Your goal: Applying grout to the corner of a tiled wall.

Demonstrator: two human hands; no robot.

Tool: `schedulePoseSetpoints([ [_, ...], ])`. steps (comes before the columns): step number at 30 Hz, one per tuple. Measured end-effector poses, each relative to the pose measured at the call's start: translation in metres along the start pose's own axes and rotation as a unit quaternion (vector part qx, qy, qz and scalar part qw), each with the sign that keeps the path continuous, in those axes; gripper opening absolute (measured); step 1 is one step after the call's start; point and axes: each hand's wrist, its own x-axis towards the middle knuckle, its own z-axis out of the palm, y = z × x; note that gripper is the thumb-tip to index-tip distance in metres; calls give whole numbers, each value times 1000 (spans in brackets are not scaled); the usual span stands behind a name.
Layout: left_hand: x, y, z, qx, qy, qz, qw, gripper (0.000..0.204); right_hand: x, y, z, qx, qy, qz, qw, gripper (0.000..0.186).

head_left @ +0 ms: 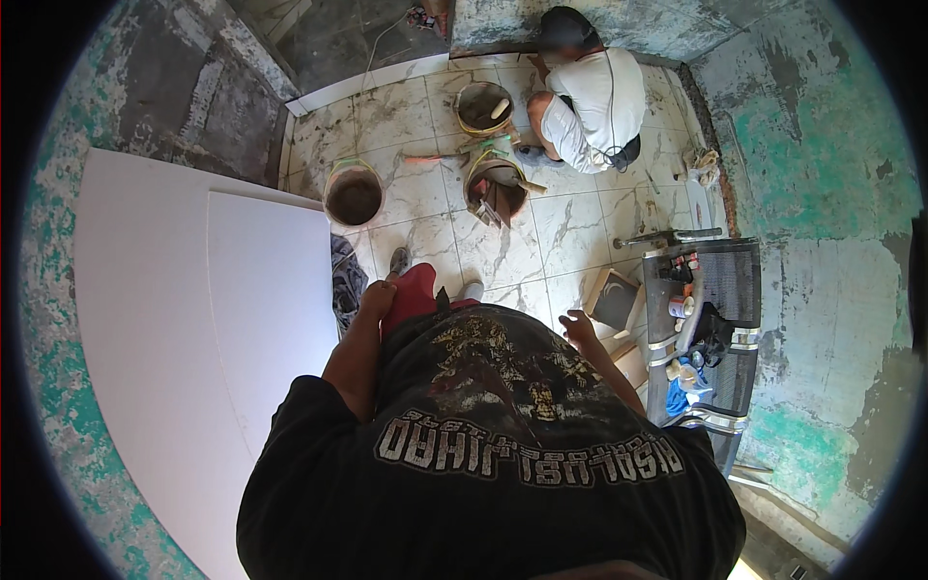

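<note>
My left hand (380,296) hangs beside the red cloth (414,292) at my left thigh. Its fingers are mostly hidden, so whether it grips the cloth is unclear. On the other side, my right hand (578,329) is held low by my hip, fingers apart and holding nothing visible. Nearest to it is a wooden box-like piece with a dark panel (613,302) on the floor. Ahead of my feet stand a bucket of grey mix (354,196) and a bucket with tools and scraps (496,190). Neither hand touches them.
A co-worker (601,101) squats at the far right near another bucket (483,108). To the right, a black metal bench (730,290) carries cans, bags and a blue cloth. A large white panel (193,319) fills the left. Marbled tiles (416,237) cover the floor.
</note>
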Motion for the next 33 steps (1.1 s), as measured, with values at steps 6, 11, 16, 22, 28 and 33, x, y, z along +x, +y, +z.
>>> schedulePoseSetpoints([
  [6, 1, -15, 7, -37, -2, -4, 999, 40, 13, -10, -2, -47, 13, -21, 999, 50],
  [11, -1, -15, 10, -18, 6, -7, 1000, 39, 17, -18, -4, -75, 9, -48, 996, 48],
  [16, -6, -8, 8, -43, 9, -31, 999, 38, -2, -28, -4, -51, 10, -24, 998, 50],
  [22, -4, -6, 9, -28, 9, -27, 999, 38, 7, 4, -8, -39, 7, -32, 999, 52],
  [28, -2, -6, 9, -8, 5, -18, 1000, 38, 12, 19, -8, -50, 8, -32, 998, 53],
  [33, -7, 2, 9, -7, 0, -22, 1000, 38, 12, 23, -9, -45, 18, -39, 998, 52],
])
